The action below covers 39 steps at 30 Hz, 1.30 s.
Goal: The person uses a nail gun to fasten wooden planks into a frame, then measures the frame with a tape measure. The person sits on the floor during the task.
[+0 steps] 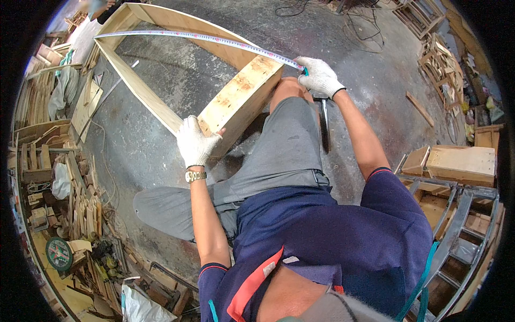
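Observation:
A rectangular frame of pale wooden boards (238, 92) rests on the floor in front of me, its near board beside my knee. My gloved left hand (196, 142) is closed around the frame's near left corner. In my gloved right hand (321, 77) is a tape measure (305, 71); only a bit of its teal case shows between the fingers. Its white blade (196, 36) stretches diagonally across the frame, from the near right corner to the far left corner. A hammer (324, 115) is beside my right knee, just below the right hand.
Part of another person (104, 12) shows at the far left. Wood scraps (88, 214) and boards are piled along the left. On the right are a metal ladder (456, 231), a wooden box (461, 163) and a loose stick (419, 109). Black cable (370, 32) lies on the far floor.

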Tool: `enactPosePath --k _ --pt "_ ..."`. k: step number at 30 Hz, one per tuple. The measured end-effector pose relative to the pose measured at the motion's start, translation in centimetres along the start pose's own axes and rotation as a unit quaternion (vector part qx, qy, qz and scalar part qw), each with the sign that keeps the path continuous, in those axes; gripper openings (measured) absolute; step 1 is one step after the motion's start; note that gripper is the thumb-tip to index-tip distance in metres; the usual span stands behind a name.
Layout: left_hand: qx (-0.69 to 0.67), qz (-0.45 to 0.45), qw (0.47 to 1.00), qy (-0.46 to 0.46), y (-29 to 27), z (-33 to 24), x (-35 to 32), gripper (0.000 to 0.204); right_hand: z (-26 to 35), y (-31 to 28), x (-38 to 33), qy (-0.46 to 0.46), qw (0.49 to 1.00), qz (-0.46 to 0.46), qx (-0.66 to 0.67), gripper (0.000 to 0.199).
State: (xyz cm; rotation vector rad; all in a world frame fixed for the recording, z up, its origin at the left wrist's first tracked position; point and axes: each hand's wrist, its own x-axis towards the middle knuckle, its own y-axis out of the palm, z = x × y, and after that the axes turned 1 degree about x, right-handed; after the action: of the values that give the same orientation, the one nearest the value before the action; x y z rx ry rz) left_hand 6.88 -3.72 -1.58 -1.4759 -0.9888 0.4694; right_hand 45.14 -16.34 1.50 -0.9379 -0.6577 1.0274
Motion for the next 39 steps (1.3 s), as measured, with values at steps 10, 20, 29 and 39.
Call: enactPosePath --k 10,20,29,39 --pt "0.002 0.007 1.000 -0.007 -0.1 -0.1 -0.1 0.074 0.9 -0.7 -0.4 0.021 0.999 0.016 0.018 0.055" --pt "0.003 0.001 1.000 0.003 0.1 0.0 0.0 0.074 -0.4 0.3 -0.1 -0.002 1.000 -0.007 -0.012 0.056" --pt "-0.050 0.021 0.998 -0.035 -0.4 0.1 -0.2 0.072 0.4 0.1 -0.8 -0.024 1.000 -0.016 -0.011 0.056" --pt "-0.048 -0.013 0.999 -0.013 -0.1 0.1 -0.1 0.071 -0.5 0.5 0.3 -0.020 0.999 -0.011 -0.029 0.058"
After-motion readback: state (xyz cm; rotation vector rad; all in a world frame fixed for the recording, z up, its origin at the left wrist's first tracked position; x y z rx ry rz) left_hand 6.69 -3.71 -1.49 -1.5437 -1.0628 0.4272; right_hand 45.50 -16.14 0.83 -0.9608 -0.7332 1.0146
